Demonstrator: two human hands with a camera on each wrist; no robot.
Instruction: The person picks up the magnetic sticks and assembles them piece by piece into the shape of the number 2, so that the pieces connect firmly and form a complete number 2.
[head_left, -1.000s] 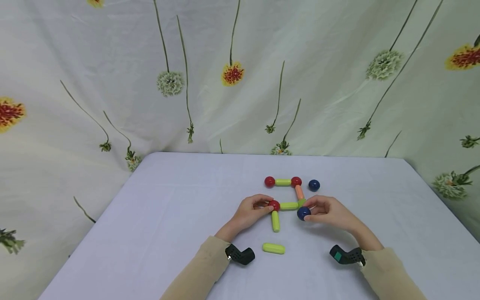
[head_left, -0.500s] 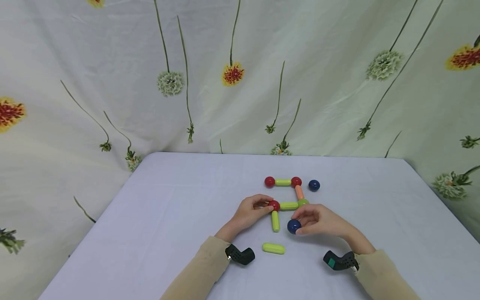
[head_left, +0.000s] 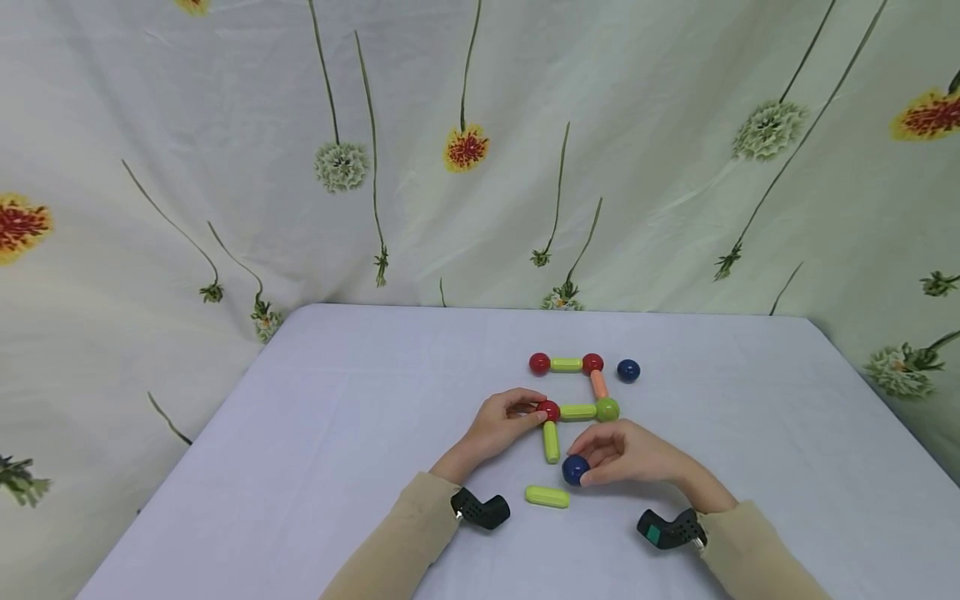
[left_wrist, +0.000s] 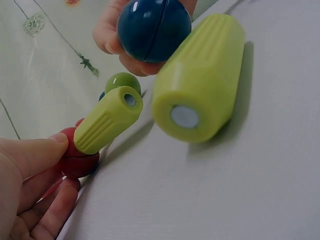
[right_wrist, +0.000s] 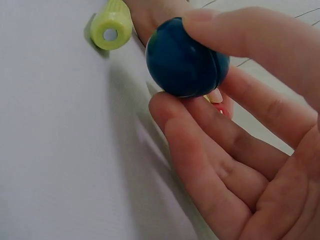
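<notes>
My left hand (head_left: 502,425) pinches a red ball (head_left: 551,410) at a corner of a ball-and-stick shape, thumb and fingers on it in the left wrist view. One yellow-green stick (head_left: 551,443) points from this ball toward me, its near end bare. Another green stick (head_left: 578,412) runs right to a green ball (head_left: 607,409). Between thumb and fingertips, my right hand (head_left: 630,454) holds a dark blue ball (right_wrist: 185,57), just right of and below the bare stick end. A loose yellow-green stick (head_left: 547,497) lies nearer to me, with a pale disc in its end.
From the green ball an orange stick (head_left: 599,384) leads back to a red ball (head_left: 592,363). A green stick (head_left: 566,365) joins that to another red ball (head_left: 539,363). A second blue ball (head_left: 628,371) lies at the right. White cloth (head_left: 337,467) covers the table.
My right hand has carried the blue ball toward me and to the left, away from the green ball, which now shows fully. The left hand stays on the red ball.
</notes>
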